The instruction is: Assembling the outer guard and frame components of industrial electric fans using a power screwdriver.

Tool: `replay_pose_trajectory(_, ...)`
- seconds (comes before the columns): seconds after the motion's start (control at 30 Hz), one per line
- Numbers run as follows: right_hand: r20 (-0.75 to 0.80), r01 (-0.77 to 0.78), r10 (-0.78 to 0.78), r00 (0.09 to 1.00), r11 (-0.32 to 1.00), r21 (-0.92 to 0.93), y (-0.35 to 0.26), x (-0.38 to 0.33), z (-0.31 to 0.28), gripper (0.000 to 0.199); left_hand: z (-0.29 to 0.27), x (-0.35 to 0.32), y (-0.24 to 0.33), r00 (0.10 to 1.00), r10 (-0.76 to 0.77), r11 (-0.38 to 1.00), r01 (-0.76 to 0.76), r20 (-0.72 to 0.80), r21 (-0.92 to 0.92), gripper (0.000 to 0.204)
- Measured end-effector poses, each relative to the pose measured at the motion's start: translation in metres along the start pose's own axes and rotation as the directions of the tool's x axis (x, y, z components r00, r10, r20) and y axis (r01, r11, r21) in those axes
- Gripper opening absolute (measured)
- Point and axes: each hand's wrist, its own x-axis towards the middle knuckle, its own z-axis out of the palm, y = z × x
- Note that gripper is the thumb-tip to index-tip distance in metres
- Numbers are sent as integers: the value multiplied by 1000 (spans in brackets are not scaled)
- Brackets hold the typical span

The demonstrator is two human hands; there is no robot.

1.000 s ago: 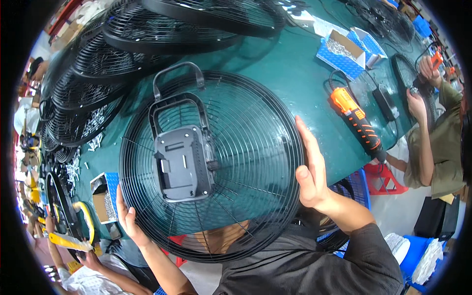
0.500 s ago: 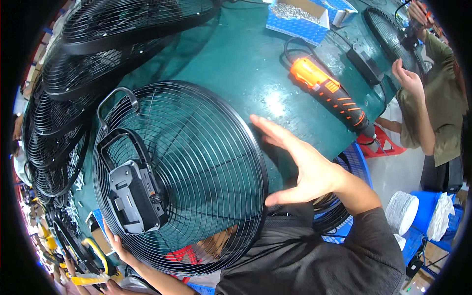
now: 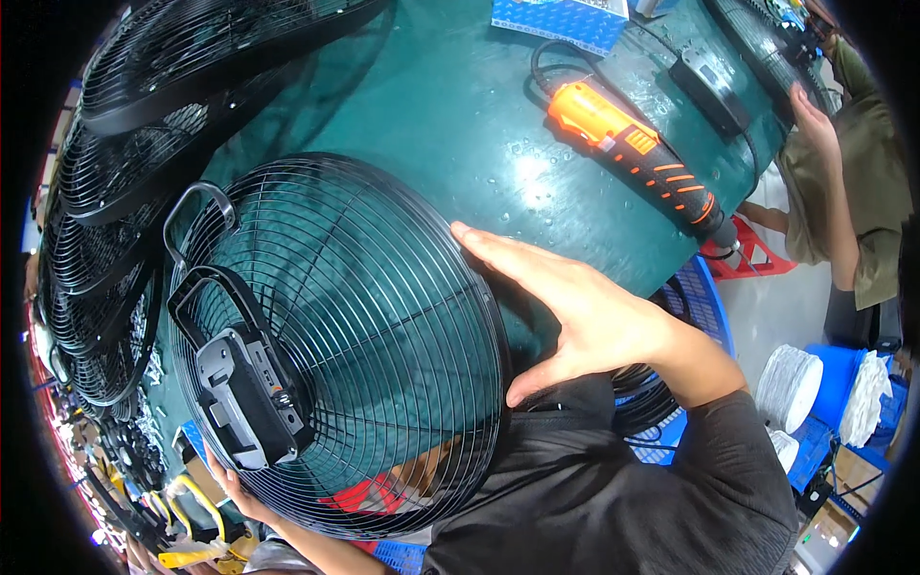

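A round black fan with a wire cage stands tilted on the green table in front of me. A black control box sits at its centre beneath a bracket, and a curved metal handle is at its upper left edge. My left hand grips the fan's lower left rim, its thumb hidden. At the right rim is my right hand, with fingers and thumb spread wide and the tips against the edge. An orange and black power screwdriver lies beyond that hand.
Several black fan cages are stacked at the left. A blue box and a black power adapter are on the far side of the table. To the right, a co-worker's arm reaches near another fan. A blue basket holds black cables.
My right hand has moved left, its fingertips now meeting the fan's rim. The whole view has shifted slightly. My left hand stays on the lower rim.
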Motion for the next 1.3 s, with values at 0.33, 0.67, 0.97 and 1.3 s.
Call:
replay_pose_trajectory(0.33, -13, 26, -26, 1000, 999, 32, 4, 1, 0, 117, 18, -8, 11, 999, -33, 977, 25, -38, -212, 71)
replay_pose_trajectory(0.67, -46, 11, -10, 999, 1000, 21, 1, 0, 3, 119, 16, -4, 13, 994, -18, 999, 22, -106, 34, 74)
replay_pose_trajectory(0.97, -6, 21, -21, 1000, 998, -57, -4, -1, 4, 124, 25, -3, 21, 1000, -24, 986, 25, 6, -165, 80)
replay_pose_trajectory(1.3, -30, 59, -57, 998, 995, 78, 0, 0, 6, 132, 28, -5, 20, 1000, -4, 984, 9, 31, -180, 82)
